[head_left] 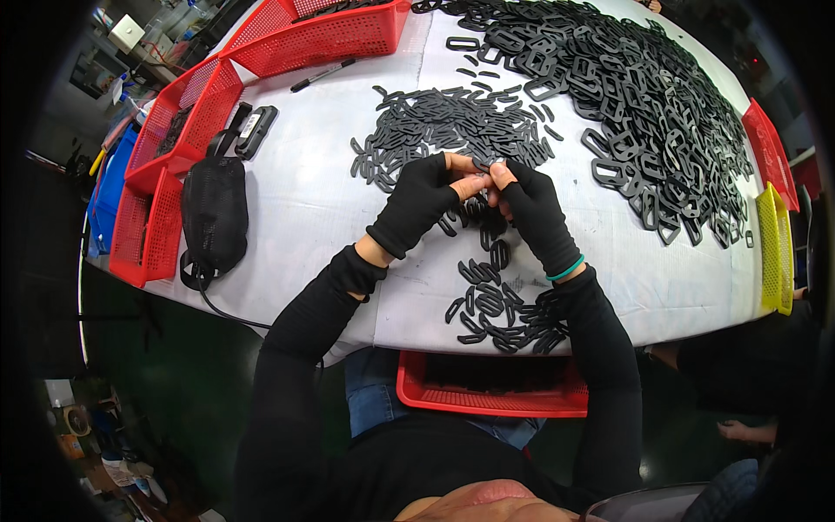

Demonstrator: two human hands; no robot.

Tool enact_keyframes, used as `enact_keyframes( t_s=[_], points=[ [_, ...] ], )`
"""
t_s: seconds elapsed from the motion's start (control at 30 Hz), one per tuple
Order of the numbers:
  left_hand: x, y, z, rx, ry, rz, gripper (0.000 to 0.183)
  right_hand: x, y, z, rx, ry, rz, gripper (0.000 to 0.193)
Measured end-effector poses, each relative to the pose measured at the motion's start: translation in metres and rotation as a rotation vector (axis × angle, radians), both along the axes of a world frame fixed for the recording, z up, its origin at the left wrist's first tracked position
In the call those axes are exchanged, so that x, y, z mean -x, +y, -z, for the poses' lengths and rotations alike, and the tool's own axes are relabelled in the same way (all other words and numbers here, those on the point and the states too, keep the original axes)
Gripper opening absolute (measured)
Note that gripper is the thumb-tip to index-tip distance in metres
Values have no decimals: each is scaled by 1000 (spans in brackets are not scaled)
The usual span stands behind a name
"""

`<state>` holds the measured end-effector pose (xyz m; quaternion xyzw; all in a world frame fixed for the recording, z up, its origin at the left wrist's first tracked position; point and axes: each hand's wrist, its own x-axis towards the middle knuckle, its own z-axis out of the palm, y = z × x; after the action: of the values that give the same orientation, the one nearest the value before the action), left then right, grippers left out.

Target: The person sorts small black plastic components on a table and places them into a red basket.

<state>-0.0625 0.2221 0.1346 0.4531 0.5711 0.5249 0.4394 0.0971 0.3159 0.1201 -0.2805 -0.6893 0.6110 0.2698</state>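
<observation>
My left hand (424, 196) and my right hand (535, 210), both in black fingerless gloves, meet over the middle of the table. Their fingertips pinch a small black piece (481, 163), mostly covered by the fingers. Just beyond them spreads a heap of small curved black pieces (444, 123). Under and nearer than the hands lie black slotted oval buckles (490, 303), trailing toward the table's front edge. A much larger heap of black rectangular ring buckles (648, 113) fills the far right.
Red perforated baskets (317, 42) line the far left edge. Nearby lie a marker pen (322, 76), a small black device (256, 132) and a black pouch (214, 213) with a cable. A red basket (496, 402) sits at my lap; a yellow basket (774, 248) stands at right, near another person's hand.
</observation>
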Motion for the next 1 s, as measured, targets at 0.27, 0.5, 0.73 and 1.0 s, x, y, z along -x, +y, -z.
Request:
enact_keyframes(
  t_s=[0.27, 0.5, 0.73, 1.0],
  points=[
    [-15, 5, 20, -201, -102, -188, 20, 8, -12, 7, -103, 54, 12, 24],
    [-17, 5, 18, -190, -174, -195, 28, 5, -19, 2, -344, 25, 21, 21],
    [15, 19, 26, -278, 274, -281, 37, 5, -16, -3, -235, -10, -31, 25],
    [87, -1, 51, 307, 1308, -500, 67, -12, 8, -4, -880, -365, 108, 31]
  ],
)
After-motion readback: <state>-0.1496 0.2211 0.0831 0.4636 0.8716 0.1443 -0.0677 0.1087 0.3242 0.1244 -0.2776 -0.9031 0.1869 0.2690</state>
